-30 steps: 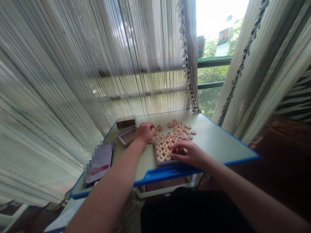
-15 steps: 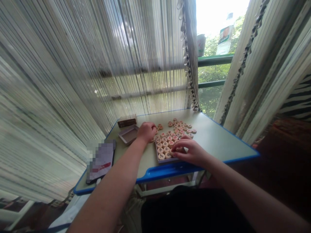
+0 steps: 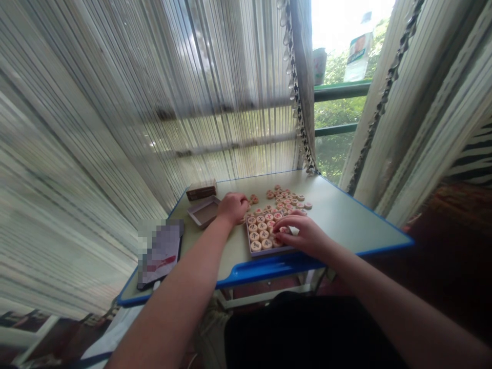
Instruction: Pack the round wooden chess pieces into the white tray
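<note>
A shallow box [image 3: 248,245] holds round wooden Chinese chess pieces [image 3: 266,244] in rows, with black or red characters on their tops. My right hand [image 3: 303,233] is over the right part of the box, thumb and fingertips closed at a Chinese chess piece [image 3: 272,230] and hiding some of the slots. My left hand [image 3: 232,207] rests beyond the box's left corner, its fingers curled beside loose pieces [image 3: 254,199]. Those fingertips are turned away, so what they hold, if anything, is hidden. More loose pieces [image 3: 286,203] lie scattered behind the box.
An open box lid [image 3: 193,217] lies left of my left hand, near a small brown box [image 3: 201,189]. A tablet [image 3: 161,253], its screen blurred, is at the table's left edge. The pale table [image 3: 338,220] has a blue rim. Curtains [image 3: 238,77] hang behind it.
My right hand's fingertips have shifted slightly away from me over the box, uncovering a piece in the front row. My left hand has stayed almost in place.
</note>
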Available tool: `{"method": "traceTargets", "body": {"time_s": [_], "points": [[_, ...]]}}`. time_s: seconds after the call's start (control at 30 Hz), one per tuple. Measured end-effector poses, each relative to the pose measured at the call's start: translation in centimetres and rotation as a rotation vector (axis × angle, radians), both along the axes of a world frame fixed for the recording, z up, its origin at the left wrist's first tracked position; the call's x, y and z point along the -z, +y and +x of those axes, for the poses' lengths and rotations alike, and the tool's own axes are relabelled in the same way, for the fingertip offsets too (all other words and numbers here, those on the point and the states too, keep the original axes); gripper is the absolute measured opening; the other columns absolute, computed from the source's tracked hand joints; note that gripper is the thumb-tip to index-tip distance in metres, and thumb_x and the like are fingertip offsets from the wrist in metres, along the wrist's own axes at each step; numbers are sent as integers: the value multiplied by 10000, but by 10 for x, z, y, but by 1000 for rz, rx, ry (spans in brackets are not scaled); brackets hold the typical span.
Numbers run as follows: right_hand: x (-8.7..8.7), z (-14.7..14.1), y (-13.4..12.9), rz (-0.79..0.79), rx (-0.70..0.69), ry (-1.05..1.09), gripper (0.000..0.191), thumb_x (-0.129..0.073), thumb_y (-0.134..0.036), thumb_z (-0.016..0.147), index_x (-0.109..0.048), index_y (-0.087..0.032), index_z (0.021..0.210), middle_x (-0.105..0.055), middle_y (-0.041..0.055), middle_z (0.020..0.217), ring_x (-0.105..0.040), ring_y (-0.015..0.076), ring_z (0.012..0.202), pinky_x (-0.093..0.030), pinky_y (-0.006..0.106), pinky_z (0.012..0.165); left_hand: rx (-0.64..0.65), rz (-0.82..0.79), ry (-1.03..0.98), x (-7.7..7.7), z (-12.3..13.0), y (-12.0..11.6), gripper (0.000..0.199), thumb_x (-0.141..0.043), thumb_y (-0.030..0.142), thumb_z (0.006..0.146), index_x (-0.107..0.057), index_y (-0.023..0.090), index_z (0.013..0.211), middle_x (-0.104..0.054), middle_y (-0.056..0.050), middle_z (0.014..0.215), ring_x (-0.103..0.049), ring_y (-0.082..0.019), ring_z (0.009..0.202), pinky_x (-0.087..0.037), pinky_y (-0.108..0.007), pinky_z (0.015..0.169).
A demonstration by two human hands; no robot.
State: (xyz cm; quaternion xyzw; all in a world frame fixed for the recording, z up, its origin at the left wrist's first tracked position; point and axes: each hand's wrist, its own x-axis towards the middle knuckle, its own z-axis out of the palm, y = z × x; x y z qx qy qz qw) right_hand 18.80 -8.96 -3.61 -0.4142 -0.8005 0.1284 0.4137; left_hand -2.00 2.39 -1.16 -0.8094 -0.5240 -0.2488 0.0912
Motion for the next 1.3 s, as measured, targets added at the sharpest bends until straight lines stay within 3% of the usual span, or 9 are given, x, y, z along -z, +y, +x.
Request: {"method": "traceTargets", "body": {"time_s": [0.4,0.6,1.3], "points": [[-2,-1,-1,24,3,-54,140,-564,-265,787,-700,-232,796,-686,20,936,-563,189,889,-354,360,862,5,11,-5,1,-1,0,230,-464,222,736,-692,195,743,-684,-48,787,-584,-190,826,-457,-280,767],[1,-1,-2,90,73,-136,174,-550,-254,770,-708,-256,844,-620,45,1007,-509,213,950,-353,389,878,18,9,0,1,-1,1,225,-464,229,735,-687,197,740,-678,-47,779,-579,-187,814,-455,-282,759],[-6,-5,-10,97,102,-272,192,-549,-355,783,-697,-242,828,-553,66,962,-465,223,961,-340,407,915,21,13,1,-2,1,-1,244,-450,227,727,-691,199,738,-684,-49,782,-589,-190,818,-458,-283,768]]}}
